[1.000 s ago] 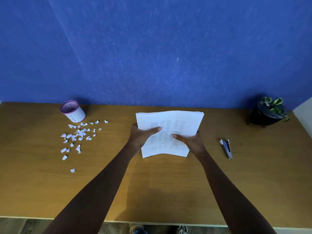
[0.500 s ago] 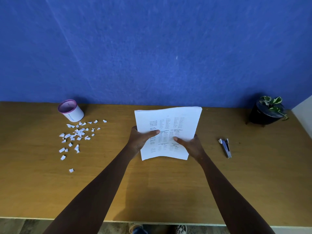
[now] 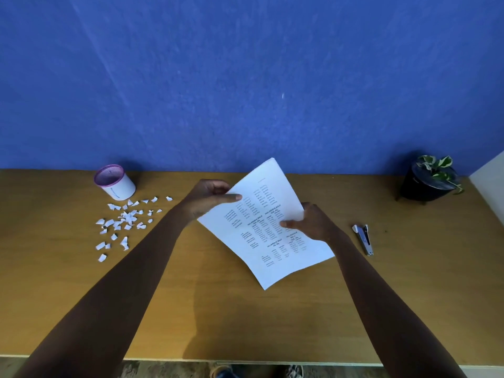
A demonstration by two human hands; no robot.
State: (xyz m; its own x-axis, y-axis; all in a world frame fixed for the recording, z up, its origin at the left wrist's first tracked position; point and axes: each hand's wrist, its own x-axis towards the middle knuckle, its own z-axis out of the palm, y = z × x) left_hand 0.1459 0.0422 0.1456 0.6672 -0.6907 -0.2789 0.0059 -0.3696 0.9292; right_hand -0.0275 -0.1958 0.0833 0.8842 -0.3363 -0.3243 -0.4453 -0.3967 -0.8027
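Gripping printed sheets (image 3: pixel 261 241) with left hand (image 3: pixel 210 199) and right hand (image 3: pixel 313 223), long axis slanting far-left to near-right, stapler (image 3: pixel 364 239) lying right of right hand.

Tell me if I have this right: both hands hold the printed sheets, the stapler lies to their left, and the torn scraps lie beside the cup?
Not quite. The head view shows the stapler lying to the right of the printed sheets, past the right hand. The rest holds: the left hand grips them too, and the torn scraps lie beside the cup.
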